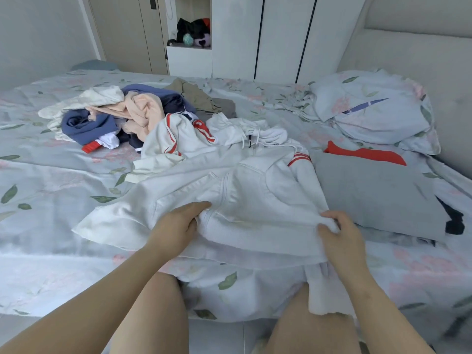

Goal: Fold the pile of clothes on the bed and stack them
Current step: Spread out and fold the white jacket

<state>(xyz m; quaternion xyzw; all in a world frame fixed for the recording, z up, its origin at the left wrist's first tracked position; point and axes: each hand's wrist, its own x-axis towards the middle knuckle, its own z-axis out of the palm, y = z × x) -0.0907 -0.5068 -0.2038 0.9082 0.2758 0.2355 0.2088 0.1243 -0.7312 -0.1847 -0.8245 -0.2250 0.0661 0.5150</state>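
A white hoodie [255,190] is shown spread across the near edge of the bed [51,226], its hem drawn toward the viewer and its hood and drawstrings lying toward the far side. The hem is gripped at two places: the left hand [176,226] is closed on a bunch of fabric near the zip, thumb beneath and fingers curled over, while the right hand [342,236] pinches the hem's right corner between thumb and fingers. Part of the garment hangs over the bed's edge below the right wrist.

Progress is judged to be early. Beside the hoodie, on the right, a grey garment [378,195] is seen laid flat with a red item [365,154] at its far edge and something dark at its near corner; whether this is the start of a stack cannot be told. An unfolded pile [115,118] remains farther back on the left, made up of blue, peach, cream and white pieces with red trim, and touching the hoodie's upper part. A khaki piece [191,95] lies behind it.

The hoodie appears thick, soft and creased, with red-striped cuffs; it is not yet folded.
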